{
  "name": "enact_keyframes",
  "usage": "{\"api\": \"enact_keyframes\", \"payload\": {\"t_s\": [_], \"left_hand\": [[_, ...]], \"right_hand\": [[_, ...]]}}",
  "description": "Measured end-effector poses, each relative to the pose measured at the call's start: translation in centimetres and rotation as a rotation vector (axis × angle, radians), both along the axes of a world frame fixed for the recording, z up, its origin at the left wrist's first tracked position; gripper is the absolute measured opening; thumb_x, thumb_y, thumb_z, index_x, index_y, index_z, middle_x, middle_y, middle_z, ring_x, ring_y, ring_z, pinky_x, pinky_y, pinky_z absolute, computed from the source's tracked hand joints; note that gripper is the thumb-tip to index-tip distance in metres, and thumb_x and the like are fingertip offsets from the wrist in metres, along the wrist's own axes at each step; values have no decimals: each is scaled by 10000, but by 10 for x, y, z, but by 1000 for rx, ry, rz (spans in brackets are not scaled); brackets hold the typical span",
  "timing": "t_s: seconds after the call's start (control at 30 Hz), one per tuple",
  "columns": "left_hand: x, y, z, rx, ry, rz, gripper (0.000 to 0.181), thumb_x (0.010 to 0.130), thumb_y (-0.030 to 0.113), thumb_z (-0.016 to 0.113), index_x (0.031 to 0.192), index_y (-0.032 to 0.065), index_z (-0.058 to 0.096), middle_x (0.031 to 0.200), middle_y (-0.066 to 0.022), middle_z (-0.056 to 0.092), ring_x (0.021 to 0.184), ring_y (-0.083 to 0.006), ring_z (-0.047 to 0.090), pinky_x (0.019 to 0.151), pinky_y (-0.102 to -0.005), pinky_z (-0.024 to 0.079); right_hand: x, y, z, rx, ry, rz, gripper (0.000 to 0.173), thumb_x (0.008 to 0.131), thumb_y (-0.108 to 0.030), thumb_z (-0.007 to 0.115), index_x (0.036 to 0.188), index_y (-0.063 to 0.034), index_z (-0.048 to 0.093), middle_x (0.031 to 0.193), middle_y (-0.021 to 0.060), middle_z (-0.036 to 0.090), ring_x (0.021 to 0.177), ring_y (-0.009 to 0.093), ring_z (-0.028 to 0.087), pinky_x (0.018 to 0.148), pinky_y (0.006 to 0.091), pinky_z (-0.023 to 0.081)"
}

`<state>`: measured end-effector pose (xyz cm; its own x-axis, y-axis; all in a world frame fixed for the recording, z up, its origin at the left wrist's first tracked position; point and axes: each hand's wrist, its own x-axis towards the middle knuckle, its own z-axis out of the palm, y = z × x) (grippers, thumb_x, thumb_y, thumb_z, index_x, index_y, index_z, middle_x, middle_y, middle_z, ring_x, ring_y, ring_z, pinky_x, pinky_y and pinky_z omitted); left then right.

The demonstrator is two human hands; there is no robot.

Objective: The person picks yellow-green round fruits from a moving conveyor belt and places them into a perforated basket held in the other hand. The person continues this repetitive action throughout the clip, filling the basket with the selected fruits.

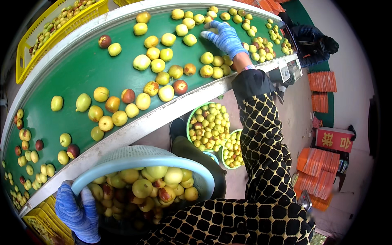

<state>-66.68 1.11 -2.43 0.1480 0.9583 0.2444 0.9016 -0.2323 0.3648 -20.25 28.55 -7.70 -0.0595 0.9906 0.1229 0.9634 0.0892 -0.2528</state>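
My left hand (76,211), in a blue knitted glove, grips the rim of a light-blue plastic basket (144,159). The basket tilts against my lap and holds many yellow-green jujubes (142,188), some with red-brown patches. My right hand (223,36), gloved alike, reaches over a green conveyor belt (76,65). Its thumb and forefinger are spread beside jujubes near the belt's far edge. One fruit shows partly beneath the hand; whether it is held cannot be told. Loose jujubes (157,65) lie scattered along the belt.
The belt's metal side rail (171,107) runs between me and the fruit. Below it stand green-rimmed tubs of jujubes (209,125). A yellow crate (23,61) sits beyond the belt. Orange stacks (318,171) and a person in dark clothes (315,43) are at right.
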Motion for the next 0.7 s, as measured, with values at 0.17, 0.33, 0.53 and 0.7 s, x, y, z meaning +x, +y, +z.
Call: {"api": "enact_keyframes", "payload": {"t_s": [0.17, 0.33, 0.53, 0.7], "left_hand": [[1, 1, 3, 13, -19, -4, 294, 755, 69, 643, 1019, -12, 542, 819, -154, 593, 684, -321, 572, 623, -390, 449], [-2, 4, -4, -35, -49, -5, 262, 754, 67, 639, 981, -14, 537, 789, -157, 576, 655, -325, 556, 603, -392, 437], [-29, 6, -8, -17, 25, -55, 384, 810, 61, 649, 1154, -48, 518, 977, -198, 632, 831, -292, 630, 755, -358, 494], [-49, 10, -13, -27, -40, -51, 377, 831, 38, 632, 1168, -74, 503, 980, -215, 634, 840, -272, 637, 770, -347, 499]], "right_hand": [[-45, 7, 21, 64, -29, -6, 429, 780, -408, 675, 1071, -95, 640, 931, 139, 666, 877, 272, 638, 792, 375, 488], [-68, 29, 18, -67, -334, 13, 407, 800, -437, 613, 993, -84, 675, 934, 162, 661, 920, 329, 614, 839, 418, 470], [-70, 27, 28, -312, -317, -151, 483, 796, -468, 557, 1014, -51, 662, 1026, 175, 644, 985, 333, 603, 888, 399, 458], [-92, 26, 3, -218, -146, -225, 522, 784, -536, 588, 897, -34, 678, 862, 190, 661, 841, 327, 638, 793, 412, 484]]}}
